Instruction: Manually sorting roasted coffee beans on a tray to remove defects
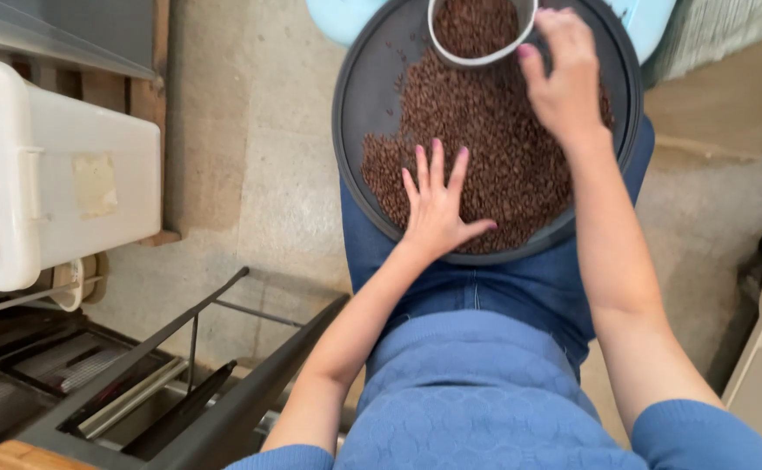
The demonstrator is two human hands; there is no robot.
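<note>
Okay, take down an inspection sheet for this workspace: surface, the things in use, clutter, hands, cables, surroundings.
Surface: round dark tray resting on the person's lap.
Things in use: brown beans spread over the tray; white cup full of beans at its far edge.
Clutter: a few stray beans on the tray's bare left part.
Hands: left hand flat on the beans, fingers spread; right hand gripping the cup's rim.
Cables: nothing seen.
Surroundings: concrete floor; white plastic bin at left; dark metal frame at lower left.
</note>
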